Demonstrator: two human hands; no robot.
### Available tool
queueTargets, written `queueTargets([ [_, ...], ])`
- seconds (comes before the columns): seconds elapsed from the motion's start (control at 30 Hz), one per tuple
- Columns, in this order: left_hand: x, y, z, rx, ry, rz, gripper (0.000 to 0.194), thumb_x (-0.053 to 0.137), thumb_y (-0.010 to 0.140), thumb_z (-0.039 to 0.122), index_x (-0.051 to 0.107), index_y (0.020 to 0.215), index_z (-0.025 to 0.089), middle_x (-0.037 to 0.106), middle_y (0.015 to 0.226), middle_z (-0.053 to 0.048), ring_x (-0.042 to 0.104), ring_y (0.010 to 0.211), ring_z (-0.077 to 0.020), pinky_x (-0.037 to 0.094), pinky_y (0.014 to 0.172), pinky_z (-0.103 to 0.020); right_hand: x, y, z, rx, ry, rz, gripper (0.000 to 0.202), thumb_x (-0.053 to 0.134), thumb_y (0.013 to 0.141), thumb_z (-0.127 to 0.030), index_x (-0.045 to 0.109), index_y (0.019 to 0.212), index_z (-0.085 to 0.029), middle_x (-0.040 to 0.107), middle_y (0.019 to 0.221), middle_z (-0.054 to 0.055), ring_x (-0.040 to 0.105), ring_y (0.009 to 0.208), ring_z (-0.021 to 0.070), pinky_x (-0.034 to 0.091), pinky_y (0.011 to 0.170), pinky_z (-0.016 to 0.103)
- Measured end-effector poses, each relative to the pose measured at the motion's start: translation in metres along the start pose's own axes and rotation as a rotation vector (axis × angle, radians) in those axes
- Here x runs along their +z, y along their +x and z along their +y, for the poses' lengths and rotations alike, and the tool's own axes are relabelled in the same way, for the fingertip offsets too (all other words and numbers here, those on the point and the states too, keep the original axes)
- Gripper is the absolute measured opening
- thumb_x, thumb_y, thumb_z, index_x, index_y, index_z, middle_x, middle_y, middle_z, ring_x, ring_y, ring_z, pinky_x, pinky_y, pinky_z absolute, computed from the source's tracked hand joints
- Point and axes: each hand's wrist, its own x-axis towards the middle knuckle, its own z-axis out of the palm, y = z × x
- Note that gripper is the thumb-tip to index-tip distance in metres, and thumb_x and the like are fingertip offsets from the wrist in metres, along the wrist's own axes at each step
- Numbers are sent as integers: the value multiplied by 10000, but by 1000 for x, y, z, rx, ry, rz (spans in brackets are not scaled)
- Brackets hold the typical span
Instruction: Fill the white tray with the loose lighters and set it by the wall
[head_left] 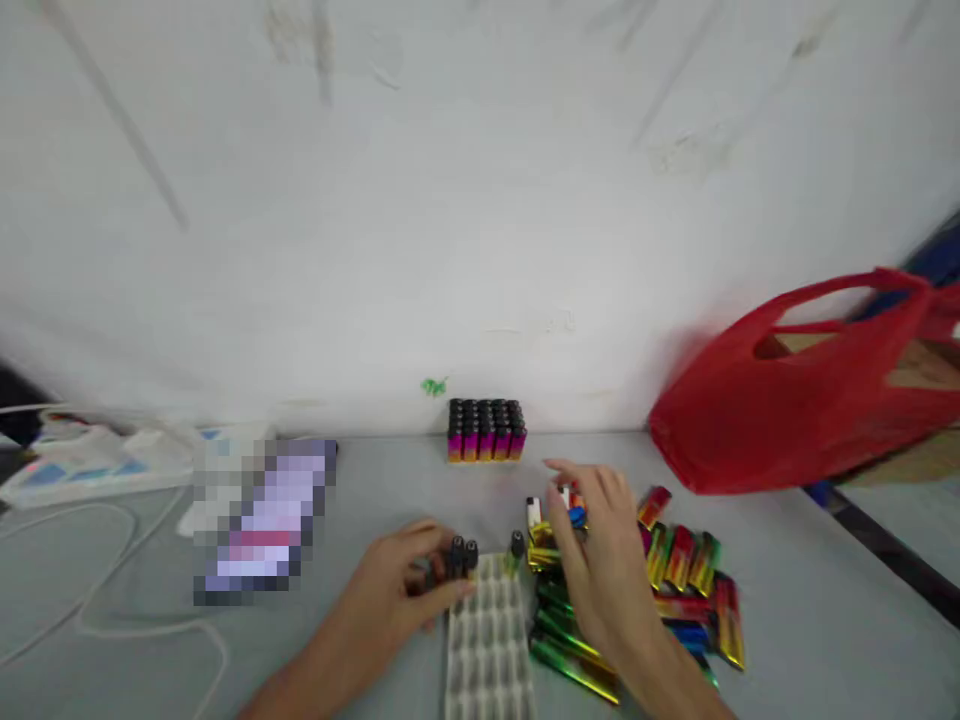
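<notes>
Two dark-ended cylindrical batteries (464, 556) are stood at the far left corner of the pale celled tray (489, 640); a third battery (516, 546) is seen at its far right corner. Left hand (390, 580): fingers curled about the pair, thumb on the near side; whether they're pinched or just steadied can't be told. Right hand (604, 540): held over the loose batteries (574, 665), thumb and forefinger apart, nothing seen between them.

Risk: pair could be tipped if bumped by the left thumb; tray could be skewed if its edge is pushed; loose ones could be rolled by a brushing wrist.

Grey table (360, 500). Upright battery block (487, 432) is set near the scuffed white wall (480, 220). Red bag (795, 410) at right; pixelated phone-like slab (274, 520) and white cable (112, 630) at left.
</notes>
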Motion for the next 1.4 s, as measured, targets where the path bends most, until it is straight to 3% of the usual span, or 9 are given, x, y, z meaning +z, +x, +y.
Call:
queueTargets([
  [0.17,3,1,-2,6,16,-1,269,774,884,439,729,882,175,596,919,-20,645,737,-190,586,533,-222,-2,13,47,277,-449,-88,293,602,1067,-412,737,1170,-174,750,1119,188,578,1125,444,363,932,528],
  [0.37,3,2,-3,38,8,7,248,775,883,419,743,889,173,585,913,-18,624,728,-183,575,527,-213,3,17,67,330,-399,-110,355,715,980,-531,792,948,-186,778,1013,200,581,1063,463,329,883,514],
  [0.5,3,2,-4,39,15,2,245,770,896,418,751,893,174,595,924,-20,633,744,-187,581,531,-211,7,18,69,322,-229,-89,346,687,984,-525,740,831,-219,781,925,169,590,1049,442,328,915,526],
  [0.63,4,2,-5,47,20,5,240,766,891,413,738,860,177,595,920,-18,638,744,-189,580,529,-213,3,22,61,294,34,-46,336,546,1066,-552,632,1012,-232,776,968,121,671,988,354,419,930,492],
  [0.73,3,2,-2,39,40,9,245,760,889,419,734,855,177,607,914,-20,653,748,-197,575,538,-222,-4,25,46,302,236,8,313,440,1125,-562,500,1198,-264,709,867,23,690,798,262,503,776,388],
  [0.83,3,0,1,44,79,49,234,776,880,393,780,1003,194,639,898,-11,670,788,-206,558,590,-220,-8,27,31,433,649,94,288,580,1087,-545,447,1202,-317,520,664,-101,488,528,171,398,541,270],
  [1.0,3,-2,1,30,70,54,262,779,879,399,786,1051,201,636,891,-3,650,757,-194,524,565,-211,-3,26,22,639,1206,-130,504,680,949,-731,518,863,-262,351,592,-108,161,460,95,125,427,244],
  [1.27,3,0,1,31,56,25,237,780,889,422,722,878,192,604,891,-10,620,745,-186,519,558,-205,-8,18,-1,647,1256,-327,567,627,1002,-746,684,858,-201,340,681,-53,216,621,147,229,550,287],
  [1.4,2,0,2,31,77,17,242,768,888,430,728,877,191,609,895,-13,619,750,-184,517,569,-204,-7,16,-1,673,1319,-351,635,655,959,-764,531,653,-222,242,593,-83,147,568,131,168,516,297],
])
